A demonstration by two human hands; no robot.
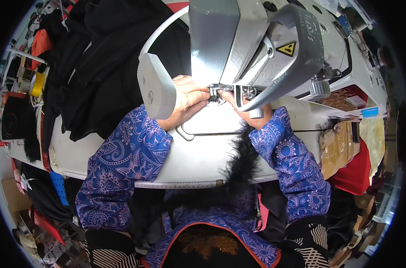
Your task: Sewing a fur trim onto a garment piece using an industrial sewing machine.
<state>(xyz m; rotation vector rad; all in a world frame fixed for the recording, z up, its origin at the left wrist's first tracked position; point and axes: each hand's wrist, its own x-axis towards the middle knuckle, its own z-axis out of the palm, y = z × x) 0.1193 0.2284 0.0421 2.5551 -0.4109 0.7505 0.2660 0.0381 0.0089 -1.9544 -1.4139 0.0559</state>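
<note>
Beside the presser foot (pixel 215 93), my left fingers (pixel 197 94) close together; my right fingers' (pixel 229 98) hold I can't tell; feed the feather trim (pixel 243 163) evenly.

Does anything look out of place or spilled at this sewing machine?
I see no obvious spill. The one odd sight is the fluffy black strip: it trails loosely across the white table and droops over the front edge instead of lying neatly on top, which looks rather untidy.

Blue floral sleeves (pixel 118 167), orange-trimmed apron (pixel 253 243)
</note>
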